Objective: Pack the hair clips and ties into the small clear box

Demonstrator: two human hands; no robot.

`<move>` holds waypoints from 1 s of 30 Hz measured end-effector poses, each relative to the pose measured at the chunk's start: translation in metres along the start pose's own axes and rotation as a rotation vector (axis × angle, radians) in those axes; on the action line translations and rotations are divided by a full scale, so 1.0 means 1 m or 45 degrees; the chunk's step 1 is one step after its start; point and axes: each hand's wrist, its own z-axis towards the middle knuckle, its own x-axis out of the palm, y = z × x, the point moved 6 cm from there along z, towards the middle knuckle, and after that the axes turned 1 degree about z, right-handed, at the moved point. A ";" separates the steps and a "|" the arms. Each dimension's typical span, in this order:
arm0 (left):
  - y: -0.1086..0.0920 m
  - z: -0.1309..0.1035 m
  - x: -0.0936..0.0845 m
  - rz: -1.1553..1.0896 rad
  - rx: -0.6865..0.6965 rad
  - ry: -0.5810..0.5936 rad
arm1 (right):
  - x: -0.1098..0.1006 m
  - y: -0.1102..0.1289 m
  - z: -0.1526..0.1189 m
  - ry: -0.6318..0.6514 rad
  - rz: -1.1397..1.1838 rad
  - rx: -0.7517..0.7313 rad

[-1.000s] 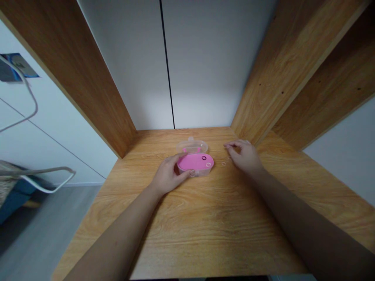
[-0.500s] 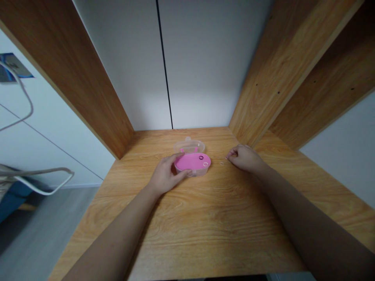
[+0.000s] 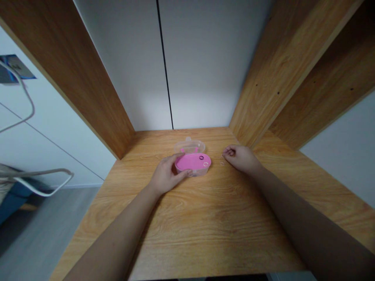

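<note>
A small oval box (image 3: 200,171) with clear sides stands on the wooden surface, its clear hinged lid (image 3: 190,146) tipped open behind it. My left hand (image 3: 166,175) grips the box's left end, thumb at the front and fingers at the back. On its pink top (image 3: 190,160) lie a black ring-shaped band (image 3: 201,158) and a whitish band (image 3: 205,164). Right of the box, my right hand (image 3: 238,158) is closed in a pinch. A tiny pale bit shows at its fingertips, too small to name. Another thin pale band (image 3: 222,163) lies on the wood just below those fingertips.
A wooden desktop (image 3: 187,222) spreads around the box. Wooden uprights stand at the left (image 3: 76,78) and right (image 3: 281,74), with a white panel (image 3: 205,70) behind. A white cable (image 3: 43,191) hangs at the far left.
My right hand has shifted slightly left, closer to the box, still pinched. My left hand and the box have stayed in place.
</note>
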 end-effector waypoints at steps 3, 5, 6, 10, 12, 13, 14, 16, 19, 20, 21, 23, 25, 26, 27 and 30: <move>-0.001 0.000 -0.001 0.002 0.002 0.000 | 0.001 -0.001 0.001 -0.020 0.049 0.005; -0.002 0.000 -0.001 0.002 0.005 0.004 | 0.003 -0.002 0.001 -0.018 0.062 -0.014; -0.003 0.000 -0.001 0.001 0.006 0.005 | 0.003 -0.003 0.001 -0.011 0.062 -0.027; -0.005 0.001 -0.002 0.001 0.002 0.013 | 0.003 -0.004 0.001 -0.003 0.033 -0.065; -0.005 0.001 -0.002 0.005 -0.003 0.014 | 0.000 -0.004 0.001 -0.028 -0.002 -0.067; -0.005 0.001 -0.002 0.007 -0.002 0.012 | -0.002 -0.003 0.001 -0.046 -0.017 -0.071; -0.005 0.001 -0.002 0.008 -0.001 0.009 | -0.003 -0.002 0.000 -0.063 -0.024 -0.087; -0.005 0.001 -0.003 0.007 0.007 0.005 | -0.005 0.004 -0.001 -0.072 0.002 -0.165; -0.005 0.001 -0.003 0.005 0.014 0.006 | -0.004 0.015 -0.005 -0.005 0.044 -0.327; -0.005 0.000 -0.003 0.006 0.014 0.006 | -0.003 0.018 -0.006 0.034 0.036 -0.373; -0.005 0.000 -0.003 0.008 0.012 0.005 | -0.002 0.020 -0.007 0.069 0.022 -0.408; -0.005 0.000 -0.003 0.010 0.011 0.002 | -0.001 0.023 -0.008 0.126 0.004 -0.456; -0.004 0.000 -0.002 0.008 0.013 0.006 | 0.000 0.023 -0.009 0.166 0.001 -0.506; -0.004 0.001 -0.002 0.008 0.013 0.009 | 0.001 0.023 -0.009 0.176 -0.002 -0.530; -0.004 0.001 -0.002 0.009 0.012 0.010 | 0.001 0.023 -0.009 0.185 -0.010 -0.550; -0.003 0.001 -0.002 0.013 0.010 0.010 | 0.003 0.021 -0.009 0.190 -0.034 -0.553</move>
